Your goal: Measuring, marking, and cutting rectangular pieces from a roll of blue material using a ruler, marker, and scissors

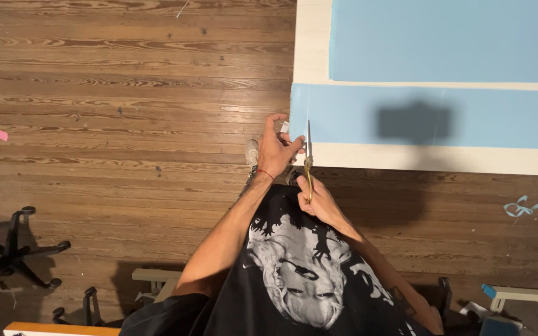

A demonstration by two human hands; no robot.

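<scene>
The person wears a black short-sleeved T-shirt (294, 274) with a large white and grey print of a face across its front, ragged black-and-white shapes fringing the print's upper edge. Both forearms are bare from sleeve to fingers. Just behind the left hand (276, 149), well back from the fingertips, a thin red string bracelet (265, 173) circles the wrist. The right hand (320, 200) is bare, and a dark marking shows far back along that forearm.

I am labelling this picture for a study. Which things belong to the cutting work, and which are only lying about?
In use: left hand holding the blue sheet; right hand with scissors; white table.

Lying about: pink scrap, blue offcuts, chair base on the wooden floor.
</scene>
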